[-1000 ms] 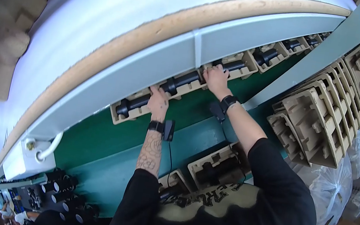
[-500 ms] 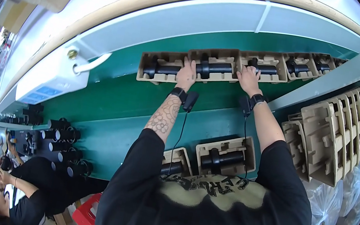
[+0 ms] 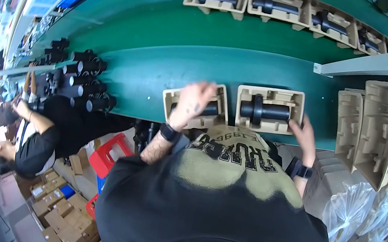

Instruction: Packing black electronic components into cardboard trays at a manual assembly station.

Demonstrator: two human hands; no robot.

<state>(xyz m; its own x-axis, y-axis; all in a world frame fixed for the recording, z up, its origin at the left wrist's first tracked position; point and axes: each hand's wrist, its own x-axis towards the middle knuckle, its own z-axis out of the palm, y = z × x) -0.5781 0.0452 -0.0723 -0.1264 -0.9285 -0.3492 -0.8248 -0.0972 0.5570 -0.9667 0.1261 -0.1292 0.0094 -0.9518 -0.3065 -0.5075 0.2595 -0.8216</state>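
Tray (image 3: 299, 104) of tan moulded material rests on the green surface (image 3: 164, 56) close to the person's torso, with a black cylinder (image 3: 274, 112) lying lengthwise inside it, a thick collar toward its left end. At the tray's right end is the right hand (image 3: 304, 135), thumb and fingers slightly parted by the wall; whether they grip it, I cannot tell. Just left of the tray stands a second tray (image 3: 223, 103), set a little askew and holding a black part (image 3: 211, 108). Over it is the left hand (image 3: 193, 101), blurred, its fingers partly curled; I cannot tell whether they hold anything.

Well beyond the tray runs a row of similar trays (image 3: 278, 15), each with a dark part inside. To the tray's right stand nested empty trays (image 3: 376, 132), with a pale metal strut (image 3: 385, 64) above them and clear plastic bags (image 3: 352, 211) below. Well left of the tray, black cylinders (image 3: 88, 88) are grouped near a co-worker (image 3: 38, 150) in dark clothing. Cardboard boxes (image 3: 66, 225) lie lower, left of the tray.
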